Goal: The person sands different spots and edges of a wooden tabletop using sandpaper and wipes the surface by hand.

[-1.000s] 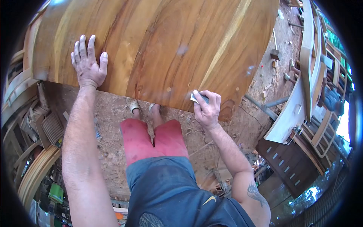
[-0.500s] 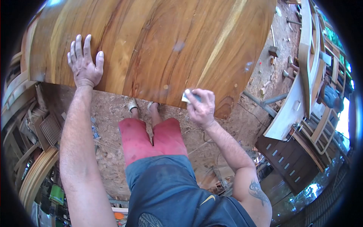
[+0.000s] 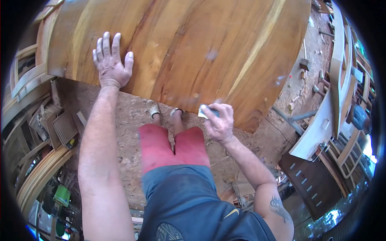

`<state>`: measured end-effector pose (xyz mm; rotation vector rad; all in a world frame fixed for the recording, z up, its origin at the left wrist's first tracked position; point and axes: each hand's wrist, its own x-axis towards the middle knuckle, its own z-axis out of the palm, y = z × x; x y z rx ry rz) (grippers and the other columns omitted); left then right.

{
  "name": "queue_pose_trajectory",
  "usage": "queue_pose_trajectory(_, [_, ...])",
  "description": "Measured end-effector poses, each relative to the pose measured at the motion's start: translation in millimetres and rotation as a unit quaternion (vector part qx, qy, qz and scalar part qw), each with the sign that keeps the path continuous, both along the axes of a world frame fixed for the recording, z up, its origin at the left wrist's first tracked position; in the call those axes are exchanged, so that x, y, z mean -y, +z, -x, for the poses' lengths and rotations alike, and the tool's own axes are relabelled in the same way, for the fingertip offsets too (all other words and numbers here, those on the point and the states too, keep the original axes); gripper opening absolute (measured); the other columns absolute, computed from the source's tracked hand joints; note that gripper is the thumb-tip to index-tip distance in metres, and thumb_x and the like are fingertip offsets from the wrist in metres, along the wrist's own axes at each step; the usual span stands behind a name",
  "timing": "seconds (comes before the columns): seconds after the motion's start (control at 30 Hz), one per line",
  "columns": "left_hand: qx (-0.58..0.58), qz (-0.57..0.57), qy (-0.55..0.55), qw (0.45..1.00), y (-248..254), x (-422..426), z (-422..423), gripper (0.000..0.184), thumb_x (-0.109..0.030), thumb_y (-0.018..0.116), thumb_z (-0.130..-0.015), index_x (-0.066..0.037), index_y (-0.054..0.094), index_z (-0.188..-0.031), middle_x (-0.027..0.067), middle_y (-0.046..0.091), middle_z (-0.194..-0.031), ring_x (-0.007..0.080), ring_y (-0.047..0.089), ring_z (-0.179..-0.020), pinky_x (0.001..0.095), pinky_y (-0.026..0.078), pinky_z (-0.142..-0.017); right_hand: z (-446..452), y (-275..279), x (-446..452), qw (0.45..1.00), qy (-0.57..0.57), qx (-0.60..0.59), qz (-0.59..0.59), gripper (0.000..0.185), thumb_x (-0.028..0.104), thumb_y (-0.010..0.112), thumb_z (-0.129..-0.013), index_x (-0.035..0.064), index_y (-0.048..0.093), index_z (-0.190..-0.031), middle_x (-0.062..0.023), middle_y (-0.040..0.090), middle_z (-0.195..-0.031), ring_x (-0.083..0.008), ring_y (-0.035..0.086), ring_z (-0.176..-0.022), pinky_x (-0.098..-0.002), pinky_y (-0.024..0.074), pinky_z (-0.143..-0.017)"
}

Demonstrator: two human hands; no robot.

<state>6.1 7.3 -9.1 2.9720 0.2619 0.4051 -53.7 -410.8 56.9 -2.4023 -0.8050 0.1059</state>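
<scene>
A large wooden panel [image 3: 177, 52] with bold brown and yellow grain fills the upper view. My left hand [image 3: 113, 68] lies flat on its left part, fingers spread, holding nothing. At the panel's near edge, my right hand [image 3: 220, 122] grips a small pale-and-grey sanding block [image 3: 204, 111] between thumb and fingers. Part of the block is hidden by the fingers, and I cannot tell whether it touches the edge. A small round plug-like spot [image 3: 196, 95] shows in the wood just beyond the block. Whitish smudges mark the surface.
Curved wooden pieces [image 3: 44, 170] and a slatted piece [image 3: 65, 129] are stacked at left, above a green container [image 3: 62, 195]. Metal pipes [image 3: 287, 119] and a white board [image 3: 313, 128] stand at right. Another person's blue clothing [image 3: 359, 116] shows at far right. Scraps litter the ground.
The whole scene has shifted right in view. Relative to the panel, my right hand with the sanding block has moved left along the near edge. My left hand stays flat on the wood.
</scene>
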Motion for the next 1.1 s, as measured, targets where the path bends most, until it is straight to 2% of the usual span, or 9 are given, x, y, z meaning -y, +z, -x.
queue_pose_trajectory(0.07, [-0.002, 0.005, 0.001, 1.000, 0.0, 0.0, 0.4, 0.075, -0.051, 0.057, -0.102, -0.023, 0.036, -0.168, 0.0138, 0.029, -0.176, 0.0395, 0.024, -0.162, 0.0628, 0.016, -0.130, 3.2, -5.7, -23.0, 1.000, 0.015, 0.001, -0.015, 0.050, 0.010, 0.076, -0.073, 0.0147, 0.078, -0.123, -0.0068, 0.065, -0.118, -0.0315, 0.060, -0.107, -0.0460, 0.0489, -0.093])
queue_pose_trajectory(0.37, [-0.002, 0.016, 0.003, 1.000, -1.9, -0.9, -0.2, 0.077, -0.051, 0.060, -0.097, -0.023, 0.038, -0.166, 0.0152, 0.030, -0.175, 0.0409, 0.025, -0.161, 0.0652, 0.017, -0.129, -10.1, -17.0, -67.0, 0.993, 0.115, 0.010, -0.029, 0.054, 0.013, 0.078, -0.074, 0.0161, 0.073, -0.128, -0.0032, 0.062, -0.123, -0.0288, 0.058, -0.109, -0.0434, 0.0463, -0.091])
queue_pose_trajectory(0.6, [-0.001, 0.020, 0.003, 1.000, -2.3, -1.1, -0.4, 0.078, -0.051, 0.060, -0.097, -0.023, 0.038, -0.166, 0.0149, 0.029, -0.175, 0.0410, 0.024, -0.161, 0.0651, 0.017, -0.129, -18.5, -21.8, -85.3, 0.991, 0.131, 0.022, -0.025, 0.053, 0.016, 0.078, -0.075, 0.0149, 0.073, -0.127, -0.0025, 0.061, -0.118, -0.0266, 0.058, -0.107, -0.0426, 0.0455, -0.087])
queue_pose_trajectory(1.1, [0.003, 0.011, 0.007, 1.000, -1.4, -1.0, 1.2, 0.074, -0.050, 0.059, -0.100, -0.023, 0.038, -0.166, 0.0137, 0.030, -0.175, 0.0392, 0.025, -0.161, 0.0639, 0.018, -0.129, -27.3, -21.8, -83.2, 0.990, 0.134, 0.033, -0.022, 0.054, 0.017, 0.080, -0.074, 0.0165, 0.072, -0.127, -0.0012, 0.062, -0.118, -0.0259, 0.058, -0.106, -0.0415, 0.0458, -0.088])
